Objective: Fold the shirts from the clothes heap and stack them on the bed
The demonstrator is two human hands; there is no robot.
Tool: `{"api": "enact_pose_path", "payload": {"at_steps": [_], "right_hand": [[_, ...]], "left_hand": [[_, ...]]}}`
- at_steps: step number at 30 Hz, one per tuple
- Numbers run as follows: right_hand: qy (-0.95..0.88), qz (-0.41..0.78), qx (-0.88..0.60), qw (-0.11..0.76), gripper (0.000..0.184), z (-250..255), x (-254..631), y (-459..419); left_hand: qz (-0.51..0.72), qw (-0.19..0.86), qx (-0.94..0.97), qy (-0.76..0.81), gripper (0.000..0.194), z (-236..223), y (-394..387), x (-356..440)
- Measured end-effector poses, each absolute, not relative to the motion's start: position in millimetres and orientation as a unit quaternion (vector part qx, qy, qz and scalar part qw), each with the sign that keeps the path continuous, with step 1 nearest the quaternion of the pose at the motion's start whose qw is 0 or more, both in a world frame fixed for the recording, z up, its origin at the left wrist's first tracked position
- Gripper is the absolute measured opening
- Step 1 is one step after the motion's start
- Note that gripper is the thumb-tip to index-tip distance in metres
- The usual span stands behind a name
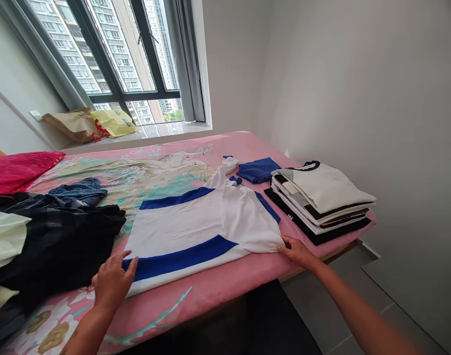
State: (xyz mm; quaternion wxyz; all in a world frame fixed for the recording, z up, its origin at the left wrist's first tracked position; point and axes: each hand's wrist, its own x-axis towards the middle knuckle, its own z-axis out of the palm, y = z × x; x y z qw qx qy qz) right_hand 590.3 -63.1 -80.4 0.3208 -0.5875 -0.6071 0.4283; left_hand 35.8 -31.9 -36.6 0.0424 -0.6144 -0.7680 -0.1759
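A white shirt with blue panels (181, 224) lies spread over the bed, its hem toward the left and its collar end toward the back right. At the near hem corner, my left hand (116, 278) rests with thumb and forefinger apart, touching the fabric's edge. My right hand (297, 251) pinches the near edge of the shirt at its right end, by the sleeve. Behind the collar end lies a folded blue garment (258, 169). Just right of the shirt stands a stack of folded clothes (325, 192), a white top with a black collar uppermost.
A loose pile of dark clothes (73, 241) and blue jeans (79, 191) covers the left of the bed. A red pillow (21, 171) is behind it. The pink floral bedsheet (210, 281) ends at the near edge. Paper and yellow bags (114, 122) sit on the windowsill.
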Motion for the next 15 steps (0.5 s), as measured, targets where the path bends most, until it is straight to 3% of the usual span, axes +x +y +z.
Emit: {"api": "enact_pose_path", "payload": {"at_steps": [8,15], "right_hand": [[-0.594,0.489,-0.532,0.355,0.048,-81.1,592.4,-64.6],[-0.586,0.465,-0.531,0.398,0.053,-76.1,595.1,-66.1]], "left_hand": [[-0.226,-0.238,-0.703,-0.632,0.04,-6.1,56.4,201.9],[-0.238,-0.288,-0.646,-0.665,0.044,-19.3,167.8,312.8]]}}
